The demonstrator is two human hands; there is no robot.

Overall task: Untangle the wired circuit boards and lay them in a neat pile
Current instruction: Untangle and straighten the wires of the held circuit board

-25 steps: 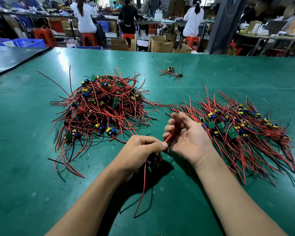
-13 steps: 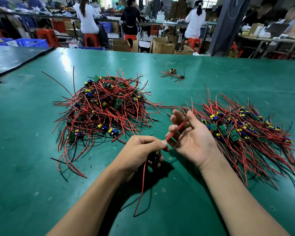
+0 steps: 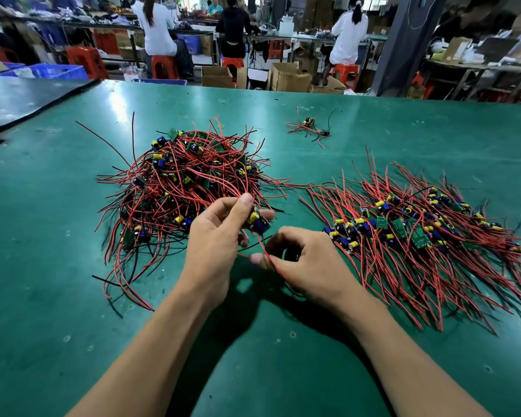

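Hands [image 3: 217, 248] [image 3: 307, 266] over bare table [image 3: 57, 266] between tangled heap [image 3: 187, 182] and combed pile [image 3: 427, 236].

Left hand [image 3: 214, 251] raised, fingers pinched; right hand [image 3: 310, 266] lower, fingers curled closed.

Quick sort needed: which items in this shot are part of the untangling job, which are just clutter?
Job:
- left hand holding one circuit board
- right hand pinching its red wire
- tangled heap
- neat pile
- stray boards, likely also to sort

Just lying about:
- cardboard boxes
- blue crates
- red stools
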